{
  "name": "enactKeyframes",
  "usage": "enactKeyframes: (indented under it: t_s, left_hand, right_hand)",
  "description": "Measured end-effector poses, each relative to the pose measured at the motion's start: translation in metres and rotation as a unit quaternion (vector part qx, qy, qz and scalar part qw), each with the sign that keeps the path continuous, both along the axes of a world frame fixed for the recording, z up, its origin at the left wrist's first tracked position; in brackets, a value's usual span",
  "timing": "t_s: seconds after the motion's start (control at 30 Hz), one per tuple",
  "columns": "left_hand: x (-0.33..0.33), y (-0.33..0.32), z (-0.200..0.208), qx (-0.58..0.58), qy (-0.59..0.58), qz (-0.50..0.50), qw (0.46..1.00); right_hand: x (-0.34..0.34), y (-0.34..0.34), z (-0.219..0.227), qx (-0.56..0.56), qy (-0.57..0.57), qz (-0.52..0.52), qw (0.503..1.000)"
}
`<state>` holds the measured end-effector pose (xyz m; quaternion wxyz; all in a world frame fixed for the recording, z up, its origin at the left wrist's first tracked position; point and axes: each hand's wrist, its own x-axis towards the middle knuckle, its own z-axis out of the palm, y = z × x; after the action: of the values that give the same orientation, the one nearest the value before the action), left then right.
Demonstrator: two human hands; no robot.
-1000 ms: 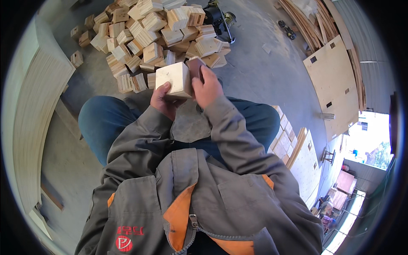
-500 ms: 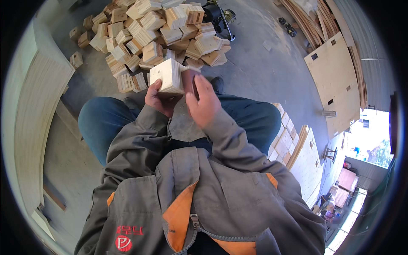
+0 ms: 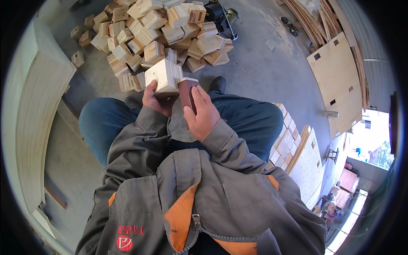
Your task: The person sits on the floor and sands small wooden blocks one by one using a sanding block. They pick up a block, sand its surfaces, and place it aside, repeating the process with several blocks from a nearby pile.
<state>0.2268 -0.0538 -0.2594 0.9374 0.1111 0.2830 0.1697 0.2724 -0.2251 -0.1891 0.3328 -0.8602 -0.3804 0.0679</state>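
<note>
My left hand (image 3: pixel 155 100) is closed round a pale plywood block (image 3: pixel 160 75), thumb on its near face and the layered edge turned to the right. In my right hand (image 3: pixel 205 114) is a reddish-brown sanding block (image 3: pixel 187 92) with a pale end. Its far end is against or very near the plywood block's right side; whether they touch I cannot tell. The right fingers lie along the sanding block, with the thumb at its near left edge. Both hands are above my lap, between my knees.
Beyond my hands a heap of similar wooden blocks (image 3: pixel 146 34) covers the floor. A dark machine with a metal bar (image 3: pixel 225 19) adjoins it. Neatly stacked blocks (image 3: pixel 285 140) stand by my right knee. Tall layered sheets (image 3: pixel 38 97) rise at left; plywood panels (image 3: pixel 340 78) lean at right.
My right hand has drawn the sanding block nearer to me along the plywood block's right side. The plywood block has shifted slightly left in my left hand.
</note>
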Motion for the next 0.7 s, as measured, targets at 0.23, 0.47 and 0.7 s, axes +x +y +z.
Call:
enactKeyframes:
  t_s: [0.23, 0.47, 0.7]
  left_hand:
    - [0.003, -0.013, 0.008, 0.04, -0.054, -0.08, 0.995]
    - [-0.004, -0.003, -0.005, -0.001, -0.073, -0.03, 0.997]
    - [0.003, -0.005, -0.002, 0.03, -0.021, -0.061, 0.997]
  right_hand:
    - [0.082, 0.033, -0.023, -0.032, -0.008, -0.078, 0.996]
    - [0.021, 0.014, -0.01, 0.004, -0.026, -0.014, 1.0]
    - [0.039, 0.017, -0.013, -0.017, -0.013, -0.057, 0.998]
